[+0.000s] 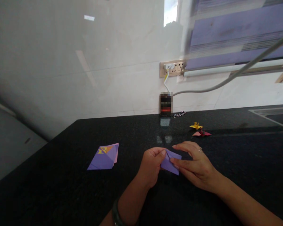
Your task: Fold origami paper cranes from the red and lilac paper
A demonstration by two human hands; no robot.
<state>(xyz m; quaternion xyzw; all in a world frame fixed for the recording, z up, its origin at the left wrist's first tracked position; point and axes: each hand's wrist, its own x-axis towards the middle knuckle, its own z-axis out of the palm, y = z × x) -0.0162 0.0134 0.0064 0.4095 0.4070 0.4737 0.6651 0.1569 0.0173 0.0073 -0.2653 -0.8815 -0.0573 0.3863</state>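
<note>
A small piece of folded purple origami paper (pixel 171 166) is held above the dark countertop between my two hands. My left hand (pixel 153 163) pinches its left side, thumb on top and fingers curled behind. On the right side, my right hand (pixel 196 166) grips the paper, one fingertip lying on a raised flap near the middle. Its upper finger reaches past the far edge, off the surface. The paper's underside is hidden.
Purple and pink paper sheets (pixel 102 160) lie at the left. Behind my right hand stand a yellow paper crane (pixel 196 126) and a red-pink paper crane (pixel 202 134). A phone-like device (pixel 166 105), blurred out, leans against the wall below a socket (pixel 172 68). A sink edge (pixel 271 110) is far right.
</note>
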